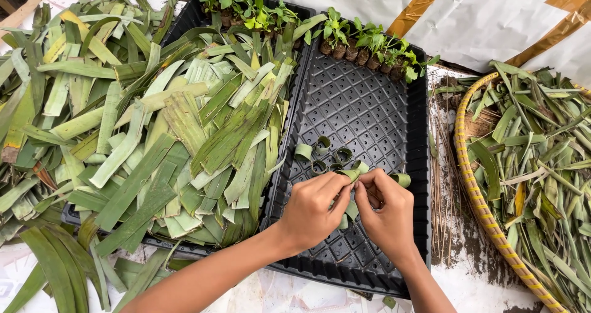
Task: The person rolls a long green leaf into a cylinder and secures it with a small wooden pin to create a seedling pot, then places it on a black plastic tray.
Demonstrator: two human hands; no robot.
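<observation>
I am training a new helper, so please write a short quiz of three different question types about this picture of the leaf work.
1. True or false: seedlings stand along the far edge of the black tray.
2. What do both hands hold together? A) a leaf strip B) a knife C) a seedling
3. Fill in: the woven basket of leaf scraps lies to the ____ of the tray.

Key: 1 true. 2 A: left hand and right hand fold a leaf strip. 3 right.
</observation>
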